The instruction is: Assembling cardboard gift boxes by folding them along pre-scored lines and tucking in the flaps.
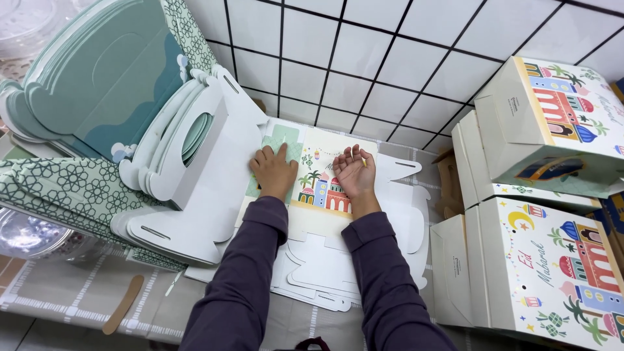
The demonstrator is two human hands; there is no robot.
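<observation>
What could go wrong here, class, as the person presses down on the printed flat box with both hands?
The left hand and right hand press the printed box blank atop a loose pile of white blanks; it might slide or crease off-line. The leaning stack of flat blanks beside the left hand could slump onto the work.

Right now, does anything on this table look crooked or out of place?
The stack of flat white box blanks at the left leans and fans out unevenly. A wooden stick lies alone near the table's front edge. Nothing looks spilled or torn.
</observation>
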